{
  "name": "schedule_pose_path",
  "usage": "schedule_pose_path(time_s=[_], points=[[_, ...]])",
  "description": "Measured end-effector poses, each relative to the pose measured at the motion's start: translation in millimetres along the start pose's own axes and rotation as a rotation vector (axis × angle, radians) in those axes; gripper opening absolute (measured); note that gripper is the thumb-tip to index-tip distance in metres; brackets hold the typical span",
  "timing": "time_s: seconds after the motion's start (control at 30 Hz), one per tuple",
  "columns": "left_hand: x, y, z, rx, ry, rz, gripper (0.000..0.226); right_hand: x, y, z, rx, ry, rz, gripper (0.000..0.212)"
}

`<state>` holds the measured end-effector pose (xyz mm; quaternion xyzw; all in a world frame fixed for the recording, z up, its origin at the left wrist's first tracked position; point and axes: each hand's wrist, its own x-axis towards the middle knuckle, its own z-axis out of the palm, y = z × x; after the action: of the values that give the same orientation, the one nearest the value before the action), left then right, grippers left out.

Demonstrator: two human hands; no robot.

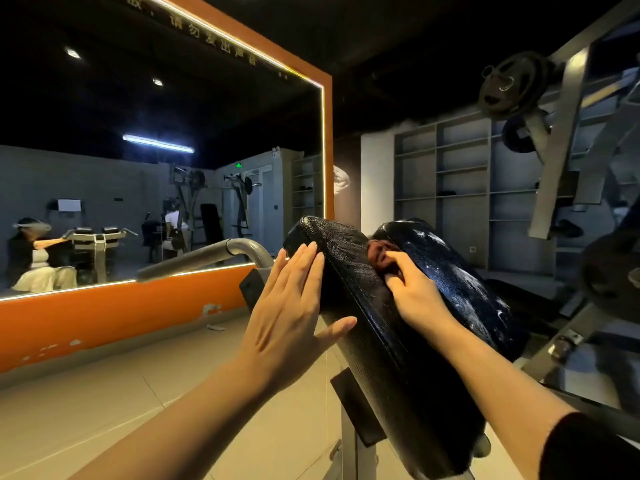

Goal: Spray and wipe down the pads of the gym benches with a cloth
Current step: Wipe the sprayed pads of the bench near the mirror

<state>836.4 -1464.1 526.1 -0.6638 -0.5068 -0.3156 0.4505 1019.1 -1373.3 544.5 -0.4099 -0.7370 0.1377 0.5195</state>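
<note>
In the head view, two black bench pads are standing side by side on a tilted metal frame, with a narrow gap running between them. The left pad (363, 306) is looking dull and mostly dry, while the right pad (464, 282) is glistening with white streaks and flecks of what is probably spray. The left hand (287, 313) is lying flat with straight fingers against the outer edge of the left pad, gripping nothing, apparently bracing it. The right hand (412, 289) is curling its fingers round a reddish-brown cloth (382, 252) and pushing it into the gap between the pads, near their upper ends. A curved grey handle bar (207, 254) is jutting out to the left, and behind it an orange-framed mirror (156, 161) is reflecting the room. Grey shelving (460, 188) is lining the far wall, and a weight plate (512, 84) is hanging on a machine at upper right.

The wiping step is seemingly under way, working the inner edges. The wet right pad is probably waiting its turn, so the next move is calling for drawing the cloth out of the gap and sweeping it firmly over that foamy surface while the other hand is steadying the bench. No spray bottle is showing
</note>
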Motion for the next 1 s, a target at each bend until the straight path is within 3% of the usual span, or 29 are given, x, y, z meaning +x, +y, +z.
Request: schedule_pose_path(time_s=[0.1,0.17,0.23,0.33,0.4,0.5,0.6,0.67,0.73,0.8,1.0], points=[[-8.9,17.3,-2.3,-0.027,-0.003,-0.014,0.088,-37.1,-33.0,3.0,0.143,-0.107,-0.261,0.039],[-13.3,26.5,-5.2,-0.069,0.006,-0.038,0.088,-48.8,-33.6,1.9,0.120,-0.120,-0.329,0.041],[-18.0,31.8,-10.2,-0.091,0.004,-0.035,0.086,-39.5,-9.1,-3.4,0.008,-0.046,-0.207,0.040],[-26.0,35.7,-20.0,-0.104,-0.035,-0.024,0.086,-28.2,23.9,-15.9,-0.036,-0.012,0.136,0.029],[-29.0,39.4,-25.0,-0.115,-0.059,-0.023,0.087,-31.9,27.0,-15.5,-0.013,0.001,0.179,0.027],[-32.4,50.3,-26.8,-0.162,-0.109,-0.042,0.089,-59.7,0.6,-8.8,0.034,0.003,-0.028,0.037],[-36.5,65.0,-25.7,-0.228,-0.135,-0.051,0.090,-92.0,-13.5,-12.6,0.100,-0.096,-0.219,0.038],[-41.7,74.0,-25.4,-0.231,-0.133,-0.043,0.092,-90.7,9.7,-20.5,0.011,-0.060,-0.130,0.040],[-47.0,80.1,-27.1,-0.227,-0.134,-0.038,0.094,-82.3,36.7,-28.8,-0.063,-0.004,0.125,0.037],[-50.3,84.2,-29.1,-0.232,-0.125,-0.042,0.096,-84.9,44.3,-30.9,-0.068,0.034,0.254,0.032],[-56.5,101.1,-27.1,-0.317,-0.121,-0.077,0.096,-133.2,1.2,-20.2,0.119,-0.043,-0.143,0.038]])
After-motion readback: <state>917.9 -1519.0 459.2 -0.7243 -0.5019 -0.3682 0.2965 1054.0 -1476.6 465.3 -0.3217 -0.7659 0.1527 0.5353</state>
